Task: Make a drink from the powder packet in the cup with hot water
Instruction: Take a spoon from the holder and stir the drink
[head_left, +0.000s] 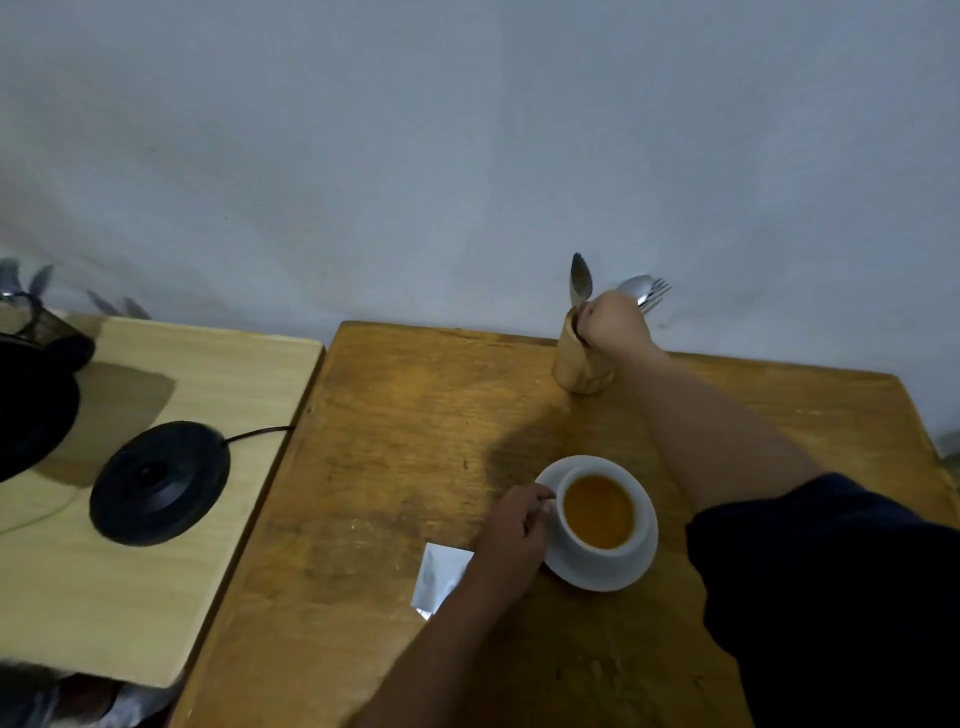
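The right hand (615, 319) reaches to the far side of the table (415, 415) and is closed over the top of the wooden holder (576, 366), among the spoons (581, 278) and a fork (655, 292) standing in it. It seems to be gripping one piece of cutlery, but the fist hides which. The left hand (514, 530) sits near, its fingers pinched on the handle of the cup (597, 512), steadying it on the saucer (641, 561).

The cup is already full of orange-brown liquid, so powder and hot water look to be in. The packet (439, 577) lies flat just left of the saucer, partly under the left forearm, and appears spent. On the lighter table to the left, the kettle base (158, 483) stands bare, with a dark rounded body, probably the kettle (31, 410), at the far left edge.

What is left, by my judgement, is the stirring: take a spoon from the holder, bring it to the cup and mix.
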